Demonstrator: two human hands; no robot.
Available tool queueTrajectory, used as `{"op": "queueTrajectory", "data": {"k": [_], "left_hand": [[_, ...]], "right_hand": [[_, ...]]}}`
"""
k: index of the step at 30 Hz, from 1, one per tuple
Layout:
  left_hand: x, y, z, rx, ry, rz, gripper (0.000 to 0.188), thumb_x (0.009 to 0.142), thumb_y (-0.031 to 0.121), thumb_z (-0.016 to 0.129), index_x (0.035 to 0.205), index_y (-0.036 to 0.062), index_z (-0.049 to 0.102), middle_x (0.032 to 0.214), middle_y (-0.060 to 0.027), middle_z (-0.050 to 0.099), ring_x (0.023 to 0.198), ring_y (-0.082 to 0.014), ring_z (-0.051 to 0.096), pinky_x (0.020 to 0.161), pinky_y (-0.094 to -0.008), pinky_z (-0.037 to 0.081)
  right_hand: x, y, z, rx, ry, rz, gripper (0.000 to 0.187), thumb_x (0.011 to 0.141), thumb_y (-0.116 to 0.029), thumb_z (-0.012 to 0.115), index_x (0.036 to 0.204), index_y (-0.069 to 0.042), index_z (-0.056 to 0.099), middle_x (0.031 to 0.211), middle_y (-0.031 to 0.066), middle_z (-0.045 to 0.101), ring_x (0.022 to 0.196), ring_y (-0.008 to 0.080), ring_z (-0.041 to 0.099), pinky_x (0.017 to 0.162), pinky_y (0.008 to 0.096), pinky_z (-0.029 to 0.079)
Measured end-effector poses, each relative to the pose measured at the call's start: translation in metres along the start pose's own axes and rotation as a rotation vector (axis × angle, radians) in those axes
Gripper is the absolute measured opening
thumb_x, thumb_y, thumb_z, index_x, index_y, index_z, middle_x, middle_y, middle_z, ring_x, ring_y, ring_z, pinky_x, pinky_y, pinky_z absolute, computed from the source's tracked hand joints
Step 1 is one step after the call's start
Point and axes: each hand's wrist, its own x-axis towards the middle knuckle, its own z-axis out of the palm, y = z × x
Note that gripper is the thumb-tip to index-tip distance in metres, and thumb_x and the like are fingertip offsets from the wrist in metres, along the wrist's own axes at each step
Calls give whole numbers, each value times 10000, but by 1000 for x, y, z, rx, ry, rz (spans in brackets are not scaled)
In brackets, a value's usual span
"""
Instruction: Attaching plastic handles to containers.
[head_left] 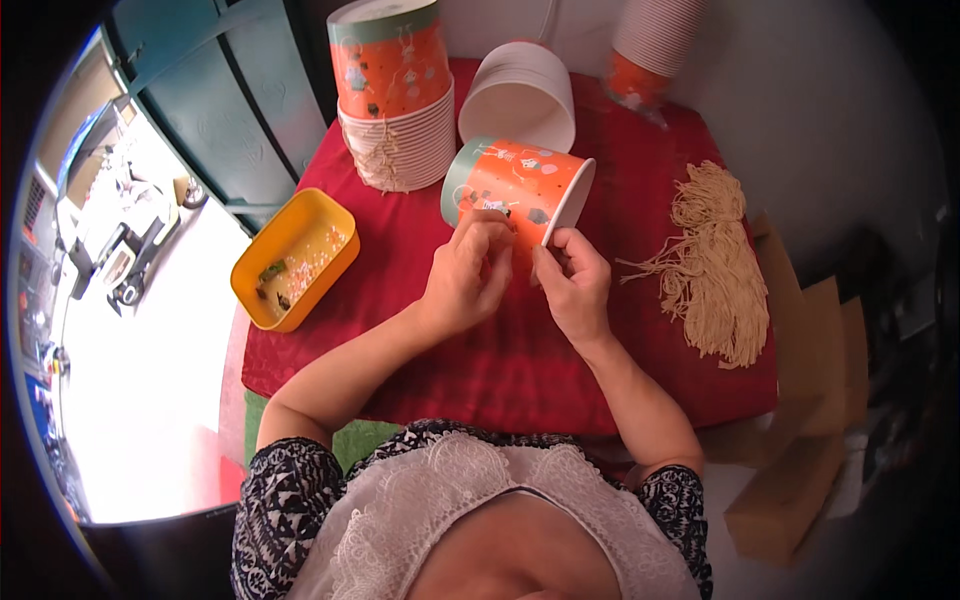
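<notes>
An orange paper tub [525, 178] with a green band and printed figures lies tilted on its side over the red-covered table, its white-rimmed mouth turned to the right. My right hand [575, 285] grips that rim between thumb and fingers. At the tub's lower side, my left hand [468, 268] is closed in a pinch near a small dark-and-white spot on the wall. Whatever the left fingertips hold is too small to make out. Behind the tub, a white paper tub [520, 95] rests with its open mouth facing me.
A stack of paper tubs [400, 150] stands at the back left, strings hanging down it. Small bits lie inside a yellow plastic box [322, 288] on the left. Bundled beige strings [715, 285] lie on the right, near another tub stack [655, 40]. Cardboard [790, 490] sits beyond the table's right edge.
</notes>
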Motion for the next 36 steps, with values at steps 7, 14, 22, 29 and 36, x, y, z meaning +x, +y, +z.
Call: {"op": "queueTrajectory", "data": {"k": [7, 14, 22, 29, 36], "left_hand": [[-16, -5, 6, -213, 120, -157, 281, 786, -123, 608, 1002, 22, 502, 916, -108, 567, 681, -202, 630, 568, -279, 492], [-19, 5, 9, -216, 58, -114, 285, 763, -116, 631, 991, 13, 519, 896, -117, 569, 691, -242, 643, 570, -297, 502], [-19, 5, 5, -168, 65, -132, 275, 766, -109, 633, 989, 11, 525, 895, -123, 574, 704, -266, 626, 570, -323, 491], [-20, 6, 9, -157, 75, -106, 283, 769, -108, 639, 999, 14, 529, 883, -117, 568, 707, -255, 627, 578, -305, 491], [-27, 4, 11, -269, 42, -282, 277, 767, -109, 642, 988, 17, 534, 892, -115, 581, 755, -267, 638, 609, -312, 502]], "right_hand": [[-11, 8, -1, -25, -111, -32, 78, 877, -67, 635, 924, -15, 601, 837, -20, 581, 732, 50, 507, 638, 229, 432], [-9, 7, 4, 224, -29, -116, 173, 931, -138, 639, 1021, -9, 565, 900, -16, 572, 761, 50, 497, 651, 210, 426], [-13, 16, 5, 97, -40, -164, 72, 918, -56, 613, 965, -18, 574, 831, -45, 544, 693, 16, 450, 599, 186, 393], [-13, 12, 5, 83, -26, -126, 102, 909, -63, 622, 991, -22, 576, 870, -34, 563, 725, 26, 463, 630, 195, 406], [-14, 15, 8, 259, -69, -102, 154, 913, -56, 625, 1047, -12, 562, 949, -20, 559, 787, 34, 485, 700, 190, 419]]}}
